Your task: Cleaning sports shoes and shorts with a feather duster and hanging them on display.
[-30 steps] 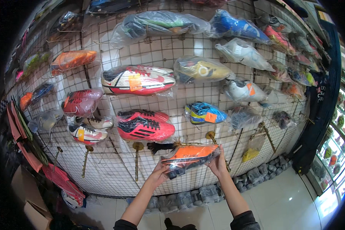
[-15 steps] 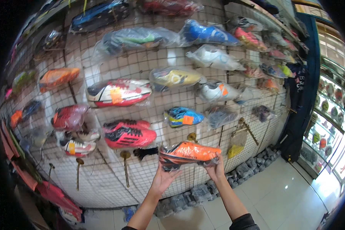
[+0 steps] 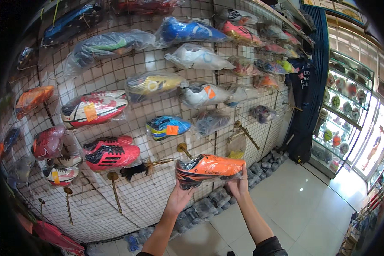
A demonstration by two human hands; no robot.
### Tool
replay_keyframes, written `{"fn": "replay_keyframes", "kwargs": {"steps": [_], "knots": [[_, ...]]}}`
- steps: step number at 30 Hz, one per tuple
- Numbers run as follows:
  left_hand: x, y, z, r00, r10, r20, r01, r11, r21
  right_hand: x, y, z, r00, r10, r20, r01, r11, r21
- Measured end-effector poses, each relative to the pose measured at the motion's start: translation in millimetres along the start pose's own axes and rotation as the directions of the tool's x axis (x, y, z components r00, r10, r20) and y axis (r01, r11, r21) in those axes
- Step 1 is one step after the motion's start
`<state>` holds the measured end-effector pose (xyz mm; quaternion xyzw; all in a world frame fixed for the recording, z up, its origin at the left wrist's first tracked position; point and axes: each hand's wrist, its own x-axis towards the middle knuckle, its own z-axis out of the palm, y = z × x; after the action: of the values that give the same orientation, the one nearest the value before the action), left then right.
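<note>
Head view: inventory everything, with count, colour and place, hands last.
Plastic-bagged orange-and-black shoe: one, held centre.
Wire-grid rack: one, brownish, behind the shoe.
Other plastic-bagged shoes: many, mixed colours, across rack.
Bristly tuft: one, black, left of shoe.
Metal hooks: several, brassy, lower rack.
Wrapped bundles: many, grey, at rack's foot.
Ridged panel: one, dark blue, right of rack.
Glass shelves: several, multicoloured goods, right.
Distant person: one, far right.
Glossy floor tiles: many, pale, lower right.
Sleeves: two, dark, lower edge.
Left hand: one, bare, under shoe's left end.
Right hand: one, bare, holding shoe's right end.
</note>
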<state>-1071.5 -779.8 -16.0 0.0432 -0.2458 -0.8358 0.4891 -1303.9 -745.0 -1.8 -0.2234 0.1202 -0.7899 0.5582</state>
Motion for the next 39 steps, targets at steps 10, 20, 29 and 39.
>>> {"fn": "replay_keyframes", "kwargs": {"steps": [10, 20, 29, 39], "knots": [[69, -101, 41, 0.993, -0.026, 0.112, 0.023, 0.999, 0.023, 27, -116, -54, 0.995, -0.079, 0.054, 0.080, 0.997, -0.014], [143, -188, 62, 0.990, -0.022, 0.137, 0.037, 0.993, -0.109, 82, -209, -126, 0.995, 0.006, 0.096, -0.005, 1.000, -0.008], [229, -210, 57, 0.997, -0.005, 0.073, -0.002, 0.995, 0.104, 156, -231, -165, 0.997, 0.012, 0.078, -0.022, 0.991, 0.134], [363, -196, 20, 0.999, -0.028, 0.023, 0.022, 0.971, 0.236, 288, -233, -218, 0.999, -0.032, 0.039, 0.031, 0.999, 0.019]]}}
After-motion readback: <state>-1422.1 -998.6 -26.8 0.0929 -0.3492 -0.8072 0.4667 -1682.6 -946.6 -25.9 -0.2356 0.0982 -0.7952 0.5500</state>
